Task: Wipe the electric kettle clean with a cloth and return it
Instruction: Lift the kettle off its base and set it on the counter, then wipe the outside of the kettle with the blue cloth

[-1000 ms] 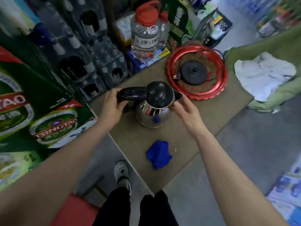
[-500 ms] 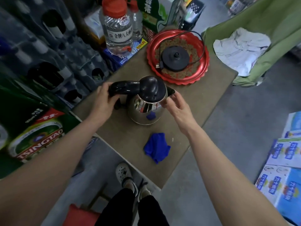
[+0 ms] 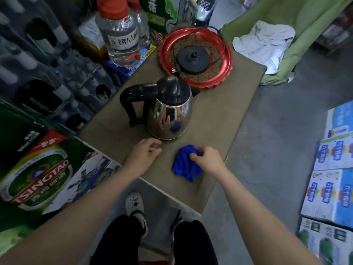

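Observation:
A shiny steel electric kettle [image 3: 168, 115] with a black lid and black handle stands upright on the brown table [image 3: 219, 115], handle to the left. Its black round base [image 3: 193, 59] lies in a red tray [image 3: 164, 52] at the table's far end. A crumpled blue cloth [image 3: 184, 165] lies on the table in front of the kettle. My right hand [image 3: 206, 159] grips the cloth at its right edge. My left hand [image 3: 145, 153] hovers just in front of the kettle with loosely curled fingers, holding nothing.
A large water bottle with a red cap [image 3: 120, 33] stands at the table's far left. Green beer cartons [image 3: 38, 173] and wrapped bottle packs crowd the left side. A green chair with a white cloth [image 3: 261, 43] sits far right. Blue-white cartons [image 3: 334, 169] are stacked on the floor at right.
Both hands have let go of the kettle and drawn back toward me. My right hand has taken hold of the blue cloth. The kettle stays standing on the table.

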Available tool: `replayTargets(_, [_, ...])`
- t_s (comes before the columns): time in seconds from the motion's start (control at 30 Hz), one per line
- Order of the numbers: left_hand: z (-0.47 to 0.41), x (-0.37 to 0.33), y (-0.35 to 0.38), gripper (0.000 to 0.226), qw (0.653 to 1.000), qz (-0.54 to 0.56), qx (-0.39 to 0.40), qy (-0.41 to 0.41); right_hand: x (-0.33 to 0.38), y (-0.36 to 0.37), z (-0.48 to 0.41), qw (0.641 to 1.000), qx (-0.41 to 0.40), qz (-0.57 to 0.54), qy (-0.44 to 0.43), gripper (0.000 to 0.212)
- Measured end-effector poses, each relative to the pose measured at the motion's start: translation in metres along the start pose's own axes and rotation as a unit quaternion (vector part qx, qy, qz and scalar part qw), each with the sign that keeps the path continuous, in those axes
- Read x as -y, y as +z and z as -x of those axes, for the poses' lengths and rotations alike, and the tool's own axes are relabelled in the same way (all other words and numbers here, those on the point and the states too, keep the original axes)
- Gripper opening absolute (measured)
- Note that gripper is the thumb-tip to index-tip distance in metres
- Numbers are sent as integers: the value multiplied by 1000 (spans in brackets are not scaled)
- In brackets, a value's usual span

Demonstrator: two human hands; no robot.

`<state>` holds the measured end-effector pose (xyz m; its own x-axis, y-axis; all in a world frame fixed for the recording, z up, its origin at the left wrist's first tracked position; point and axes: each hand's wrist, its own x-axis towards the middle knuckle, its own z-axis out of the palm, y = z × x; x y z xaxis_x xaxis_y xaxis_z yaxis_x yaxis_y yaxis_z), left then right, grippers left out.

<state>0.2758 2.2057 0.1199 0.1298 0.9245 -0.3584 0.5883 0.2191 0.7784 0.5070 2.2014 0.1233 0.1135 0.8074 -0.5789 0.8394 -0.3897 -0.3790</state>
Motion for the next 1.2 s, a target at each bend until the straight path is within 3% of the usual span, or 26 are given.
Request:
replayTargets(0.07, [-9,-6,10,35,998,10,48,39,0,-8,-5,991,-38,-117,-47,23])
replayTargets(0.17, [-20,-17,25,53,992,38,86,85,-2,-20,-10,951,-1,-273,-146,15])
replayTargets(0.27, [-32,-14,37,37,988,54,60,134,-11,-26,-12,920,52,-330,-205,20])
replayTargets(0.43, [-38,-1,44,23,968,31,100,229,-34,-24,-15,919,84,-305,-235,45])
replayTargets(0.53, [-26,7,49,23,948,18,125,293,-41,-12,-9,957,-3,-158,-244,54])
replayTargets(0.6, [-13,16,48,18,942,-5,124,312,-38,1,7,960,-77,-82,-258,45])
replayTargets(0.67, [10,25,45,23,948,10,111,298,-35,16,33,951,-115,-110,-264,32])
replayTargets(0.8, [55,27,28,50,952,-35,98,289,-42,31,76,944,-127,-108,-284,37])
replayTargets(0.93, [95,28,7,23,953,-86,54,285,-47,30,115,959,-114,-96,-242,39])
replayTargets(1.03, [113,27,-1,13,958,4,53,281,-50,35,138,946,-83,-145,-276,26])
replayTargets(1.2, [132,2,-15,6,945,127,70,293,-43,28,149,908,-117,-239,-324,16])
